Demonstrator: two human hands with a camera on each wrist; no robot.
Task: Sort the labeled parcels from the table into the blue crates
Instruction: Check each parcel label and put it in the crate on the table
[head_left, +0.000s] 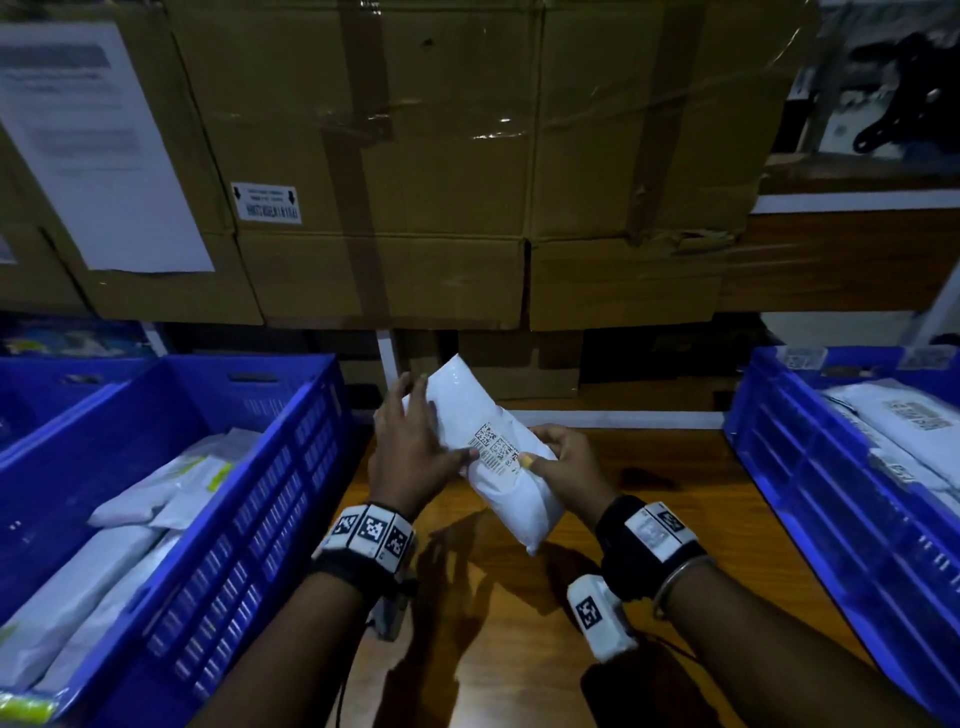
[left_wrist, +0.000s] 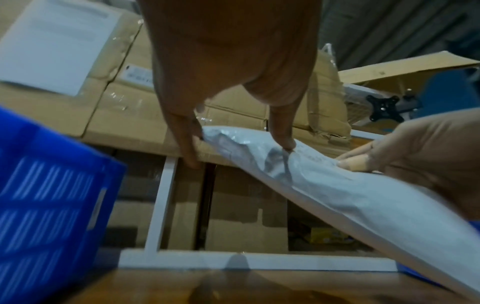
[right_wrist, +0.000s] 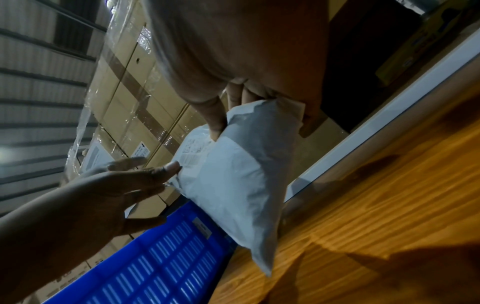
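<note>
A white plastic parcel (head_left: 498, 483) with a barcode label (head_left: 496, 447) hangs tilted above the wooden table (head_left: 665, 525), between the two crates. My right hand (head_left: 540, 449) grips its right side, thumb on the label and fingers curled behind; the right wrist view shows that hand (right_wrist: 259, 129) clamped round the parcel (right_wrist: 233, 185). My left hand (head_left: 426, 431) lies against the far left end with straight, spread fingers, its thumb tip touching the label's edge. In the left wrist view the left hand (left_wrist: 239, 146) touches the far end of the parcel (left_wrist: 350, 195), the thumb denting the plastic.
A blue crate (head_left: 270, 467) on the left holds several white parcels (head_left: 135, 499). Another blue crate (head_left: 810, 467) on the right also holds labeled parcels (head_left: 893, 415). Stacked cardboard boxes (head_left: 415, 156) rise behind the table's white back rail (head_left: 613, 418).
</note>
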